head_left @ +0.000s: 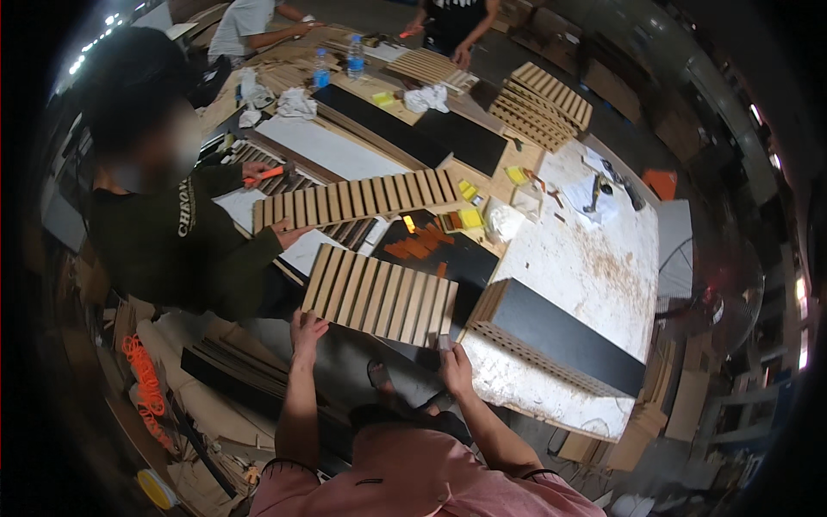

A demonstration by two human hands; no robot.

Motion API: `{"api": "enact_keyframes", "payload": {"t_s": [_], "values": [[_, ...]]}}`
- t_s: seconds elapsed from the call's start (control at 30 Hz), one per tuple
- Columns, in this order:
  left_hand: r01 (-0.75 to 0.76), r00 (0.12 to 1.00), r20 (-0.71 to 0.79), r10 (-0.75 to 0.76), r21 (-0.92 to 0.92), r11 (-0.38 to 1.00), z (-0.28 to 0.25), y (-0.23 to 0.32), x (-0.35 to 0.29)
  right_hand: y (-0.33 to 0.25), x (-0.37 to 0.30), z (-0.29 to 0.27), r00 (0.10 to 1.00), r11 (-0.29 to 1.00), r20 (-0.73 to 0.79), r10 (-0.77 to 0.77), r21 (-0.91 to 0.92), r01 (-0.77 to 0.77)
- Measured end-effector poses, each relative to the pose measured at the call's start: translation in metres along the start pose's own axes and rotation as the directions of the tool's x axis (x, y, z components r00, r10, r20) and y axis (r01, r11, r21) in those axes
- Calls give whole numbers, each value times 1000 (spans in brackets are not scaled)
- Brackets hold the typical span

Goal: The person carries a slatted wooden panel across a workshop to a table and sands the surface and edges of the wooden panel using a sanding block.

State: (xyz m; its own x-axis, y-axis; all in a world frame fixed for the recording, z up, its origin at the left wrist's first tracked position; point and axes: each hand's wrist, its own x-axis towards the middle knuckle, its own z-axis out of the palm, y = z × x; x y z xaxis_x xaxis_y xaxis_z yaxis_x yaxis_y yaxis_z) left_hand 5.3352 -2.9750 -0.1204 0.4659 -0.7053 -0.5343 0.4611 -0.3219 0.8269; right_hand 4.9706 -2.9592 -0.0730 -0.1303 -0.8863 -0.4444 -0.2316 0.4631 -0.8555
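A slatted wooden panel (379, 297), pale strips with dark grooves between them, is tilted in front of me at the table's near edge. My left hand (307, 334) grips its near left corner, fingers partly under the edge. At the near right corner, my right hand (455, 364) is closed around a small grey flat piece (444, 341) whose kind I cannot make out; it touches or nearly touches the panel's edge. Beyond, a co-worker in a dark top holds a longer slatted panel (362, 200) and an orange-handled tool (265, 175).
To my right, a stack of dark-topped panels (564, 332) stands on the white worktable (594, 276). Orange-brown strips (418, 246) lie on a black board beyond my panel. More slatted panels (538, 108) are piled at the back. A fan (715, 297) stands at the right.
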Motion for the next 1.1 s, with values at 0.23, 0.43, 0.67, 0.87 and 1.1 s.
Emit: {"api": "enact_keyframes", "payload": {"t_s": [0.23,0.43,0.67,0.87,1.1], "values": [[50,993,-103,-50,4,999,19,-42,-56,45,-34,-19,956,958,-68,-286,-21,286],[82,995,-61,-75,121,989,47,-137,-157,72,-84,-73,994,991,-7,-106,86,106],[-78,812,559,-168,390,918,150,-161,-289,107,-124,-134,991,955,55,-119,280,100],[-334,619,774,-134,414,847,190,-197,-334,124,-172,-182,985,930,96,-142,353,100],[-257,412,850,-328,454,853,240,-219,-382,123,-231,-257,997,887,76,19,458,-52]]}}
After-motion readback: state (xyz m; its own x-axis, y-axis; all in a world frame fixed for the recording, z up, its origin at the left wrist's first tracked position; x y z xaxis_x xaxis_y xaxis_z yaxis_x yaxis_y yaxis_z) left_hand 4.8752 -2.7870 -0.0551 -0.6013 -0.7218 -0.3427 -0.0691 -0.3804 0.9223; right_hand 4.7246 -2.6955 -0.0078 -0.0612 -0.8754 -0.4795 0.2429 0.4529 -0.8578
